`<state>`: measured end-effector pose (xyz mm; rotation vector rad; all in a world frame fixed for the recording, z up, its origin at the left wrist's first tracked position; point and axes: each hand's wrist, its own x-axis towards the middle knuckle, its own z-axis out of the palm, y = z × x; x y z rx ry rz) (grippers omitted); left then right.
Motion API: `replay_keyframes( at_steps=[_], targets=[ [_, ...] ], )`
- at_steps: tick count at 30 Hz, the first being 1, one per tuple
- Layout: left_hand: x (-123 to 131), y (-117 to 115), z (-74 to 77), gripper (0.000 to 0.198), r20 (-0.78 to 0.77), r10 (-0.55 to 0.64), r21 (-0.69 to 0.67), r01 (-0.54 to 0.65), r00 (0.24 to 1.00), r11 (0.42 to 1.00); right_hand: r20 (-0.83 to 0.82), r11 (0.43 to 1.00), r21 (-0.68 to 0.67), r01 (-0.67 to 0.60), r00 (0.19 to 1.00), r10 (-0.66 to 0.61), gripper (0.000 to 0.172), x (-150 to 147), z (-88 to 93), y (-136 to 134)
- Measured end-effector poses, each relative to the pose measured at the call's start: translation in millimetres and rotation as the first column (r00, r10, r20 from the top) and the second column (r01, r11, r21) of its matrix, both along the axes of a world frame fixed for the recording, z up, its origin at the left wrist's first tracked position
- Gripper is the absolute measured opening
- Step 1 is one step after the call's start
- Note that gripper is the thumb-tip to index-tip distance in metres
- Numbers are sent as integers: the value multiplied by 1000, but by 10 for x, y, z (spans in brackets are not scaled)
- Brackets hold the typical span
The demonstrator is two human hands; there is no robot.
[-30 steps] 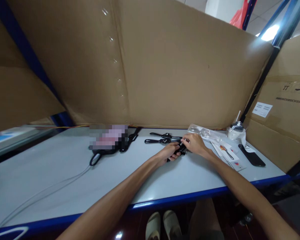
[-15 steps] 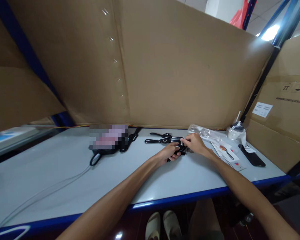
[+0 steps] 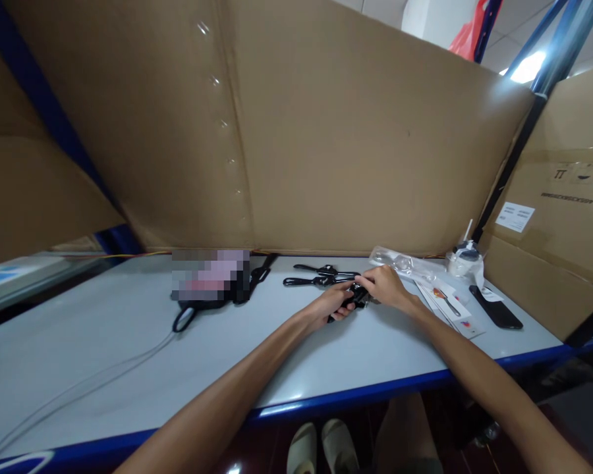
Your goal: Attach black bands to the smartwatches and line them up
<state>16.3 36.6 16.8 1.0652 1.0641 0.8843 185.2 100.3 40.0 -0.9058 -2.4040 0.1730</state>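
My left hand [image 3: 332, 304] is wrapped round a black spokeshave [image 3: 360, 294], one dark handle end of which sticks out below the fingers. At the middle of that tool, my right hand [image 3: 381, 284] has its thumb and fingers closed on a small part that the fingers mostly hide. Just beyond my hands, two more black spokeshaves lie side by side on the table, a nearer one [image 3: 296, 282] and a farther one [image 3: 310, 268]. My left hand partly covers the nearer one.
A clear plastic bag [image 3: 400, 261], printed cards [image 3: 447, 304], a black phone-like slab [image 3: 497, 308] and a white cup [image 3: 458, 263] sit at right. Left are a blurred-out dark case [image 3: 212, 303] and a white cable [image 3: 123, 362]. Cardboard [image 3: 326, 151] walls the table's back.
The view has shifted slightly. Both hands stay at the same spokeshave, with only tiny finger movement visible.
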Motion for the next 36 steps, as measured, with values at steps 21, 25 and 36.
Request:
replay_keyframes(
  at_steps=[21,25,36],
  targets=[
    [15,3,2,30,-13,19,5,-19,1000,1000,-32,997,-40,-70,997,69,39,-25,-20,-19],
    [23,-5,20,31,-31,21,-14,-21,999,1000,-6,999,-35,1,1000,-2,41,-15,-6,-23],
    [14,6,-12,26,-45,11,4,-11,999,1000,-18,998,-64,7,1000,-8,41,-30,4,-44]
  ],
)
